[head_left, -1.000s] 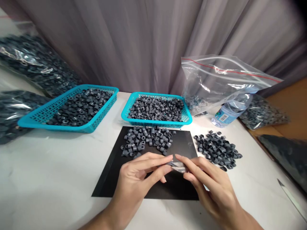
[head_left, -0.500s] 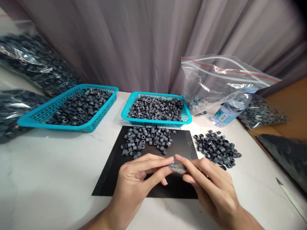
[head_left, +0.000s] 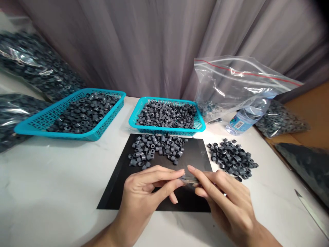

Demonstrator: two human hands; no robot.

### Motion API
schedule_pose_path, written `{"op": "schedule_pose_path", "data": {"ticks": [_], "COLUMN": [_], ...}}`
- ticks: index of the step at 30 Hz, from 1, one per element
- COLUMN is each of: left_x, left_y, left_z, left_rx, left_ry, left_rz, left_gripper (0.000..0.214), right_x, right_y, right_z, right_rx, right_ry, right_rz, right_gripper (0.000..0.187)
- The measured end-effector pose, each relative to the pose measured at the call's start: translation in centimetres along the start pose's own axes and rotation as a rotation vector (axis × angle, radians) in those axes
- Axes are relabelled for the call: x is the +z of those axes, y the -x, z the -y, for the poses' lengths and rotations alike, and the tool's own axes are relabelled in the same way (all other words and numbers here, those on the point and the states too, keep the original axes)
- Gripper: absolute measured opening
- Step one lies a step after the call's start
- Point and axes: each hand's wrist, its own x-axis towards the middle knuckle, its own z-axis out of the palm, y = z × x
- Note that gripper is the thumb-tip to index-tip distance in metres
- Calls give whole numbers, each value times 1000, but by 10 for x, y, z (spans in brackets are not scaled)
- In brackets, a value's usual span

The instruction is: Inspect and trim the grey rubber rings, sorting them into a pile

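Observation:
Above the black mat [head_left: 113, 192], my two hands meet almost fingertip to fingertip. My left hand [head_left: 147, 192] pinches a small grey plastic ring [head_left: 182, 178] between thumb and forefinger; most of it is covered by the fingers. My right hand [head_left: 226, 197] is closed around a thin metal blade [head_left: 190, 178], its tip against or very near the ring; its handle is hidden in my palm. Beyond my hands, loose grey rings [head_left: 156, 147] are heaped on the mat's far half. Another heap of grey rings [head_left: 232, 159] lies on the table right of the mat.
Two turquoise baskets, one left [head_left: 97, 133] and one centre [head_left: 167, 131], hold many grey rings. A clear zip bag [head_left: 231, 85] and water bottle [head_left: 246, 118] stand back right. Filled bags [head_left: 43, 68] lean at left. A knife-like strip [head_left: 311, 212] lies at the right edge.
The view has shifted slightly. Both hands keep nearly the same pose, and the blade looks turned a little flatter at the ring.

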Motion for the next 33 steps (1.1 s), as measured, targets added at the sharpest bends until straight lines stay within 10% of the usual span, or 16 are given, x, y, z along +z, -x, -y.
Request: {"op": "schedule_pose_path", "data": {"ticks": [33], "left_x": [-3], "left_y": [1], "left_z": [1], "left_rx": [359], "left_ry": [-195], "left_rz": [36], "left_gripper": [30], "right_x": [1], "right_y": [0], "right_z": [0], "right_rx": [-51], "right_ry": [38], "right_rz": [-24], "right_gripper": [48]}}
